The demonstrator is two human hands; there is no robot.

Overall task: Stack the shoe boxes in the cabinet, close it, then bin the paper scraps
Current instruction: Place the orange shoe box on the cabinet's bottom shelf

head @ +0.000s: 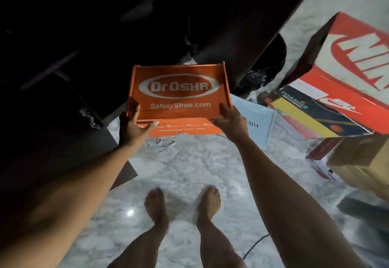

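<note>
Orange shoe box (pixel 179 93) held in the air before the dark cabinet (pixel 63 67). Left hand (pixel 131 127) and right hand (pixel 230 120) grip its near corners. Box stack (pixel 347 82) close right; bare marble floor (pixel 189 173) below.

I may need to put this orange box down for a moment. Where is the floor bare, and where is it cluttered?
Bare marble floor lies between the feet and the orange box that both hands hold, bordered left by the dark cabinet door. The right side is crowded: the red Nike box, the Foamies box, brown cartons. Small paper scraps lie below the box.
</note>
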